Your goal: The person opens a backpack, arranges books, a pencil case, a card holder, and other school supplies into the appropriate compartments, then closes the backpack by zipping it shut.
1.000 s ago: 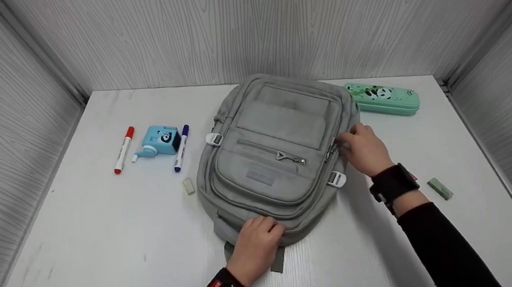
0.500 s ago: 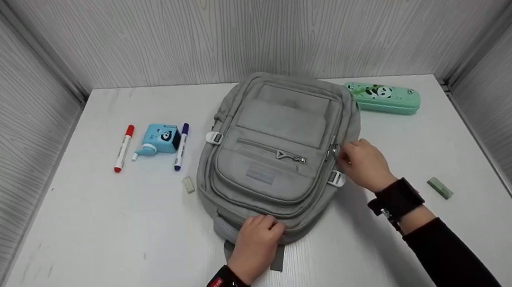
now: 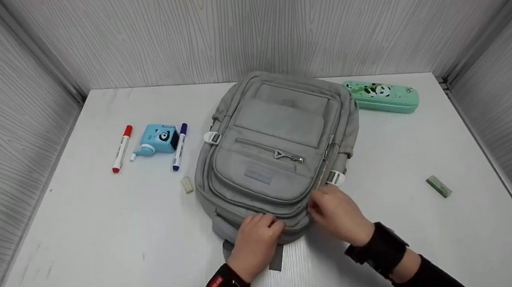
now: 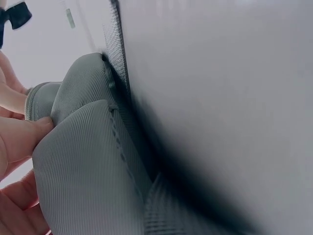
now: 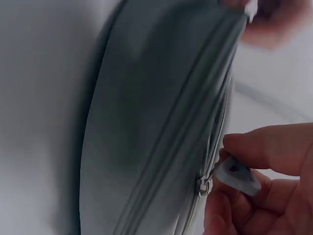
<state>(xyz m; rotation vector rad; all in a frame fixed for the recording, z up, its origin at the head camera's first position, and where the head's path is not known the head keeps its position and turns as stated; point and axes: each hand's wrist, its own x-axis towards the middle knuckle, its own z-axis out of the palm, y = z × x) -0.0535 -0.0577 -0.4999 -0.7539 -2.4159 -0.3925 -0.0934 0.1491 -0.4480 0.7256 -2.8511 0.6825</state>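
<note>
A grey backpack (image 3: pixel 282 121) lies front up on the table, its top handle (image 3: pixel 224 230) towards me. At its near edge my left hand (image 3: pixel 254 243) grips the fabric; the left wrist view shows the thumb (image 4: pixel 36 129) pressed on the grey cloth (image 4: pixel 88 156). My right hand (image 3: pixel 339 213) is at the lower right side of the backpack, close to the left one. In the right wrist view its fingers pinch a grey zipper pull (image 5: pixel 237 176), joined to a metal slider (image 5: pixel 204 186) on the zipper track.
Left of the backpack lie a red marker (image 3: pixel 122 149), a blue panda-printed box-shaped thing with a crank (image 3: pixel 158 138), a blue marker (image 3: pixel 179 146) and a pale eraser (image 3: pixel 187 185). A green panda pencil case (image 3: pixel 384 96) is behind right; a green eraser (image 3: pixel 439 186) lies right. Panels (image 3: pixel 272 23) enclose the table.
My right hand has moved down and left along the backpack's right-side zipper, from beside the white buckle to near my left hand. The left hand has kept its grip in place.
</note>
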